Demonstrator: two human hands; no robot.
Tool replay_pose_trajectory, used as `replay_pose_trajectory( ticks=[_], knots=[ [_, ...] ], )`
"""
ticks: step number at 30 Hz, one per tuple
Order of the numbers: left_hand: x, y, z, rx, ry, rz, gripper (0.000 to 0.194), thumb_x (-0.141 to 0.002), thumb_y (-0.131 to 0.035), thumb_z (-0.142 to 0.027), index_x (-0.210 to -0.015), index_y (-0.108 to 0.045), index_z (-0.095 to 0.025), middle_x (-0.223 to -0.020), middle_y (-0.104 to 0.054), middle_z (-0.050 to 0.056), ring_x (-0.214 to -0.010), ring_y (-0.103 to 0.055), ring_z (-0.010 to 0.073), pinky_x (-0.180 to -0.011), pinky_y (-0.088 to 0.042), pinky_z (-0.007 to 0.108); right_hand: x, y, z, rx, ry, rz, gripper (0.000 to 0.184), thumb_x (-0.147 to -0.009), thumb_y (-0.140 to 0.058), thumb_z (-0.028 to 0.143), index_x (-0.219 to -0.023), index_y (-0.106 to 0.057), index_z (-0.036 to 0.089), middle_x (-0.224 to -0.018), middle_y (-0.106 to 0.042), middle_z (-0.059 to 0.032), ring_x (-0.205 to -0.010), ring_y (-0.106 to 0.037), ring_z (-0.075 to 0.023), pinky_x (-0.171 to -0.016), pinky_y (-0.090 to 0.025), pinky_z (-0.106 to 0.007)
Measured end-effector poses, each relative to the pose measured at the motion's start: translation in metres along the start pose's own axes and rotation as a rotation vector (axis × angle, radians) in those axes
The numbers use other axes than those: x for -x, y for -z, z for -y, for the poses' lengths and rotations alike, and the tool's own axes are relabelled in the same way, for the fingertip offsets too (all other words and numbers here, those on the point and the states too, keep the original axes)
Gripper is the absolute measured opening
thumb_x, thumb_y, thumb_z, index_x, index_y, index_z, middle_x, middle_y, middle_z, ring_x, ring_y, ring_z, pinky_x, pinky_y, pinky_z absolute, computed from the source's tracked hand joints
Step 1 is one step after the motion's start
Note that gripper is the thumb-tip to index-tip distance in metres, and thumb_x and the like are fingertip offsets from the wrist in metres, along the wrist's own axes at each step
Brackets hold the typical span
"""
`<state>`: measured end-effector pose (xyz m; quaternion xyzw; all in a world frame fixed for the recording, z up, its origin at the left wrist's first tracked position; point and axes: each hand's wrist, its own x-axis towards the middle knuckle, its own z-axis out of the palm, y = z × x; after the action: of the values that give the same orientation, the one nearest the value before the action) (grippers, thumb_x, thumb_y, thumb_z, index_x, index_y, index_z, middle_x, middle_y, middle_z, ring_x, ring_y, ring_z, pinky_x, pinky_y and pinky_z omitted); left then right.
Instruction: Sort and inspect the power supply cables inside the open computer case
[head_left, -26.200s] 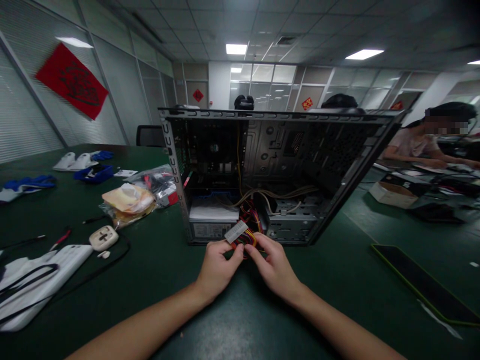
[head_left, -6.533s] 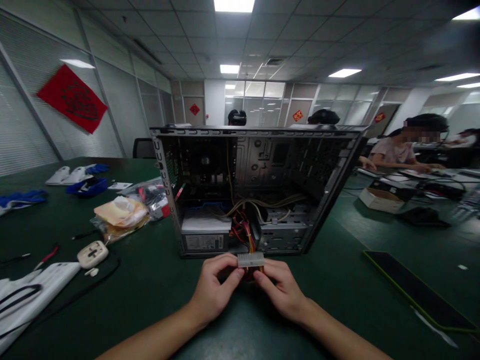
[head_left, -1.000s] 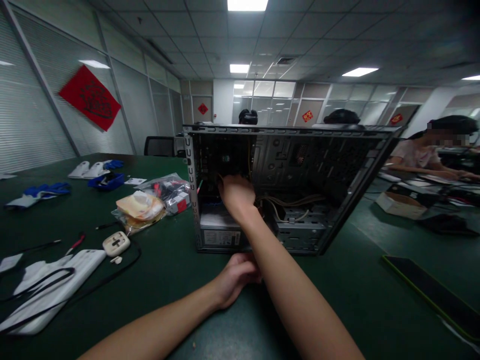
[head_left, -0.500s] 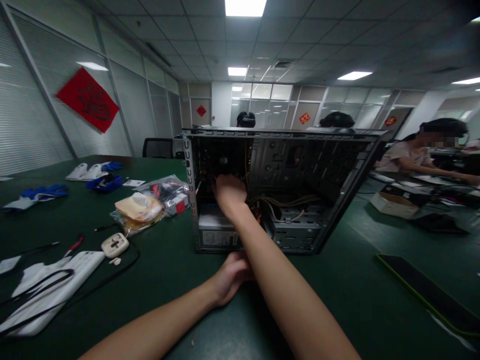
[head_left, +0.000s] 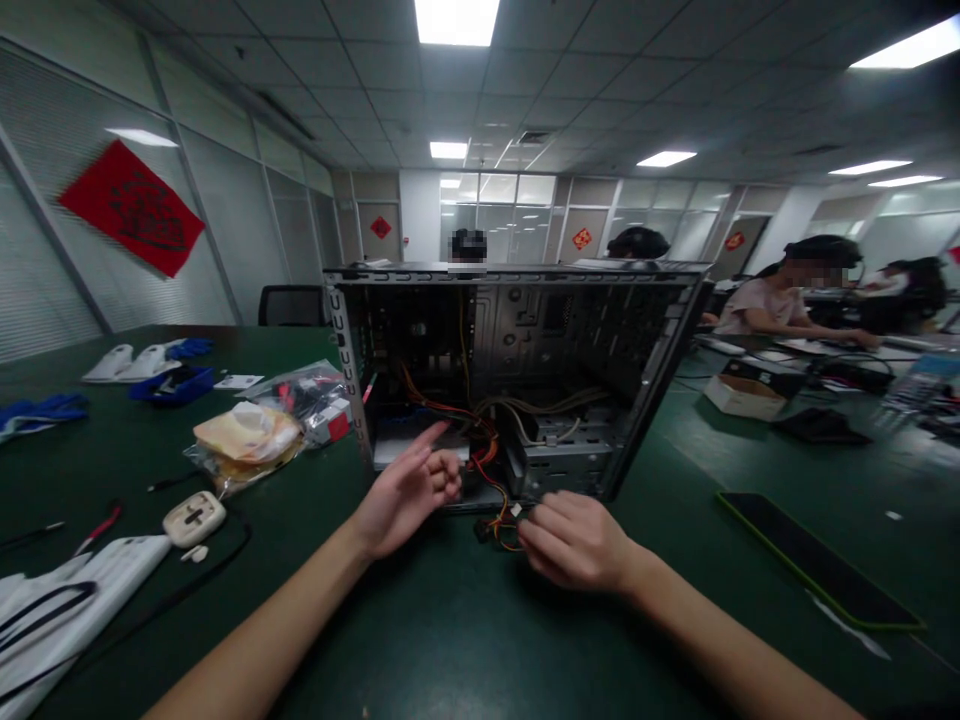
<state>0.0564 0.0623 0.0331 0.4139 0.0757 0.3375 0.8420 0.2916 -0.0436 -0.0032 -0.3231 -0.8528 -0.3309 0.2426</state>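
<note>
An open computer case point(head_left: 517, 272) stands on the table, its inside facing me. From within it a bundle of orange, yellow and black power cables point(head_left: 487, 450) runs out over the bottom edge, ending in small connectors point(head_left: 484, 530). My right hand point(head_left: 574, 540) is closed at these cable ends, in front of the case; its fingertips are partly hidden. My left hand point(head_left: 411, 492) is empty in front of the power supply point(head_left: 386, 445), index finger stretched out and the other fingers loosely bent. Pale cables point(head_left: 555, 405) lie further inside.
Bagged tissues point(head_left: 247, 435), a bag of parts point(head_left: 319, 400) and a blue tray point(head_left: 171, 385) lie left of the case. A cream earphone case point(head_left: 193, 518) and white power strip point(head_left: 112, 580) are nearer. A dark pad point(head_left: 817, 560) lies right; a person point(head_left: 772, 300) sits beyond.
My right hand has come out of the case and down to the right, with cable ends now beside it. My left hand has risen from the case's bottom edge. The view has shifted right.
</note>
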Motion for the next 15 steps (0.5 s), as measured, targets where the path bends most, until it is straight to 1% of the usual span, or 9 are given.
replay_pose_trajectory(
  ticks=[1, 3, 5, 7, 9, 11, 13, 15],
  knots=[
    [-0.001, 0.001, -0.004, 0.042, -0.001, 0.004, 0.042, -0.089, -0.059, -0.03, -0.13, -0.053, -0.023, -0.084, -0.064, 0.003, -0.075, -0.058, 0.0164, -0.074, -0.043, 0.031, 0.014, -0.003, 0.003, -0.039, -0.013, 0.014, 0.017, -0.093, -0.049, 0.018, -0.083, -0.062, 0.015, -0.061, -0.053, -0.0018, -0.055, -0.045, -0.0149, -0.052, -0.031, -0.03],
    [-0.004, 0.004, -0.009, 0.117, -0.015, 0.002, 0.035, -0.091, -0.056, -0.033, -0.125, -0.057, -0.022, -0.083, -0.065, 0.003, -0.07, -0.058, 0.0149, -0.075, -0.045, 0.032, 0.03, -0.011, 0.008, -0.119, -0.056, 0.054, 0.016, -0.092, -0.048, 0.014, -0.086, -0.062, 0.015, -0.062, -0.054, -0.0016, -0.054, -0.045, -0.0146, -0.051, -0.032, -0.029],
    [-0.005, 0.006, -0.01, 0.15, -0.028, -0.003, 0.029, -0.093, -0.054, -0.036, -0.114, -0.063, -0.018, -0.081, -0.066, 0.004, -0.066, -0.058, 0.0141, -0.075, -0.046, 0.032, 0.032, -0.019, 0.012, -0.175, -0.096, 0.071, 0.016, -0.093, -0.047, 0.014, -0.089, -0.062, 0.015, -0.065, -0.055, -0.0022, -0.055, -0.047, -0.0147, -0.052, -0.034, -0.029],
    [-0.004, 0.006, -0.005, 0.132, -0.016, 0.002, 0.032, -0.092, -0.055, -0.043, -0.101, -0.067, -0.015, -0.075, -0.066, 0.004, -0.067, -0.058, 0.0149, -0.075, -0.047, 0.032, 0.025, -0.023, 0.016, -0.212, -0.111, 0.067, 0.016, -0.094, -0.046, 0.015, -0.091, -0.062, 0.015, -0.065, -0.055, -0.0024, -0.056, -0.048, -0.0149, -0.052, -0.035, -0.029],
    [-0.001, 0.006, 0.004, 0.069, 0.009, 0.011, 0.039, -0.088, -0.059, -0.052, -0.091, -0.069, -0.015, -0.067, -0.062, 0.002, -0.068, -0.058, 0.0154, -0.073, -0.047, 0.03, 0.018, -0.024, 0.019, -0.249, -0.107, 0.056, 0.017, -0.094, -0.045, 0.016, -0.091, -0.062, 0.016, -0.064, -0.055, -0.0022, -0.055, -0.048, -0.0151, -0.052, -0.035, -0.029],
    [0.003, 0.005, 0.016, -0.045, -0.001, 0.01, 0.04, -0.081, -0.066, -0.055, -0.085, -0.07, -0.015, -0.068, -0.062, 0.001, -0.067, -0.057, 0.0145, -0.072, -0.047, 0.028, 0.015, -0.021, 0.021, -0.296, -0.114, 0.026, 0.016, -0.094, -0.046, 0.017, -0.093, -0.062, 0.017, -0.066, -0.058, -0.003, -0.056, -0.049, -0.0156, -0.053, -0.036, -0.029],
    [0.006, 0.003, 0.028, -0.211, -0.058, -0.008, 0.033, -0.074, -0.077, -0.046, -0.083, -0.071, -0.014, -0.077, -0.066, 0.003, -0.073, -0.058, 0.0148, -0.074, -0.046, 0.027, 0.014, -0.016, 0.022, -0.36, -0.161, -0.046, 0.015, -0.095, -0.048, 0.025, -0.096, -0.061, 0.017, -0.072, -0.061, -0.0052, -0.061, -0.053, -0.0173, -0.056, -0.039, -0.03],
    [0.008, -0.001, 0.039, -0.382, -0.091, -0.005, 0.028, -0.071, -0.081, -0.037, -0.085, -0.073, -0.013, -0.082, -0.068, 0.004, -0.078, -0.059, 0.0161, -0.077, -0.045, 0.026, 0.014, -0.011, 0.022, -0.429, -0.246, -0.167, 0.026, -0.095, -0.049, 0.041, -0.102, -0.059, 0.017, -0.081, -0.063, -0.0078, -0.071, -0.057, -0.0209, -0.064, -0.044, -0.033]
  ],
)
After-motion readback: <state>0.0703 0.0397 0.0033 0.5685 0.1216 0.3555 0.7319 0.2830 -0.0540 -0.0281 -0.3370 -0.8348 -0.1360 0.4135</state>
